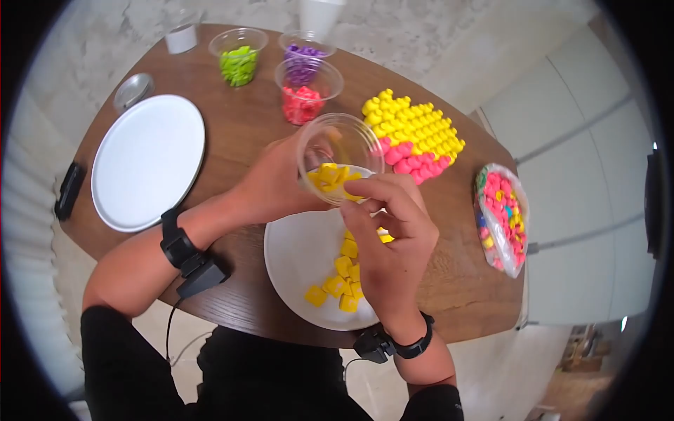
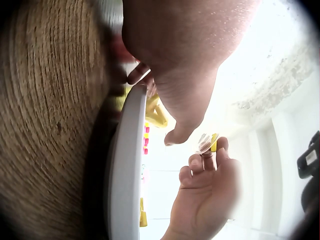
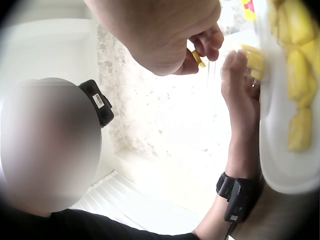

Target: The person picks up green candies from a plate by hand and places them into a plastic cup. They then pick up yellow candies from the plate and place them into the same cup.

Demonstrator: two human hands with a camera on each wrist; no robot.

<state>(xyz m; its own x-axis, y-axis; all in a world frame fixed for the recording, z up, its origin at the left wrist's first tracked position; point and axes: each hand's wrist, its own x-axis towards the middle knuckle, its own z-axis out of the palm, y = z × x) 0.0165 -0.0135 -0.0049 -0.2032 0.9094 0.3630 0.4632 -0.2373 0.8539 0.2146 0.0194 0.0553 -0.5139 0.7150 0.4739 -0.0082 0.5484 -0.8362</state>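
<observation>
My left hand (image 1: 277, 168) grips a clear plastic cup (image 1: 345, 144), tilted over the near white plate, with several small yellow square pieces (image 1: 328, 174) inside. At the cup's mouth my right hand (image 1: 400, 242) pinches one yellow piece (image 3: 198, 58) between thumb and fingertips. Below both hands sits the near white plate (image 1: 286, 256), where more yellow pieces (image 1: 337, 285) lie in a loose heap. The right hand hides part of that heap in the head view. In the left wrist view, the right hand (image 2: 202, 195) shows palm side with yellow at its fingertips.
Clear cups of green pieces (image 1: 239, 67), purple pieces (image 1: 302, 67) and pink pieces (image 1: 302, 105) stand at the back. A second white plate (image 1: 147, 165) lies left. Yellow and pink knobbed pieces (image 1: 414, 130) sit right of the cup, with a filled plastic bag (image 1: 503, 221) at the right edge.
</observation>
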